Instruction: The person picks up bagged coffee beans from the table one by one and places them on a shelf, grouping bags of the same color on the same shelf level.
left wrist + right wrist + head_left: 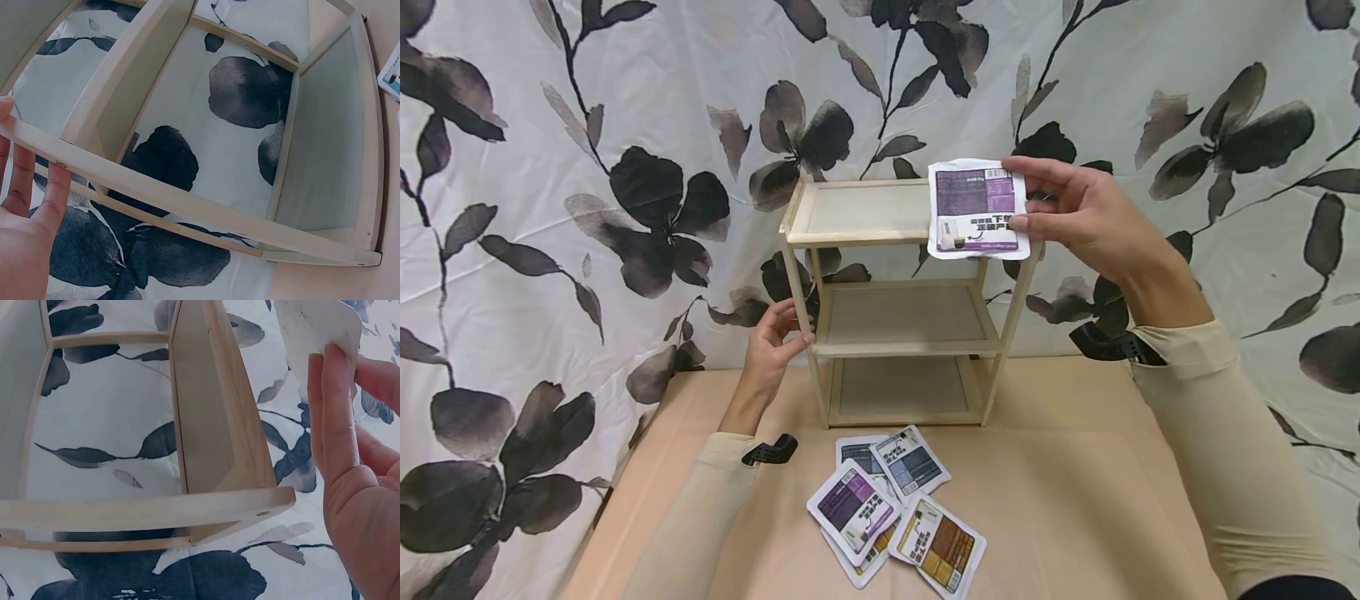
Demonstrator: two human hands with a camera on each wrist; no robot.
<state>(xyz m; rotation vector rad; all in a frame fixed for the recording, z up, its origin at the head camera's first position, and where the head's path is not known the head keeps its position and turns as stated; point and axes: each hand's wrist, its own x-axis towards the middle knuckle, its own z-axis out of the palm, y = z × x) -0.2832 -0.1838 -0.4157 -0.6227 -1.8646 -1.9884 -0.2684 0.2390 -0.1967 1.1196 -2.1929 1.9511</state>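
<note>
A small wooden three-tier shelf (pixel 910 346) stands on the table. My left hand (pixel 769 354) grips its left front post (pixel 169 194) about halfway up, the thumb on one side and fingers on the other. My right hand (pixel 1086 212) pinches a white sachet (pixel 977 208) with a purple label by its right edge. The sachet is in front of the top tier's right end and hides part of it. The right wrist view shows the sachet's plain back (pixel 319 331) between thumb and fingers; its upper part is cut off there.
Several flat sachets lie in an overlapping pile before the shelf, among them a purple-labelled one (pixel 854 510), a blue-grey one (pixel 912 460) and a brown one (pixel 942 546). Behind the shelf hangs a floral cloth (pixel 655 100). The tan table (pixel 1075 467) spreads beneath.
</note>
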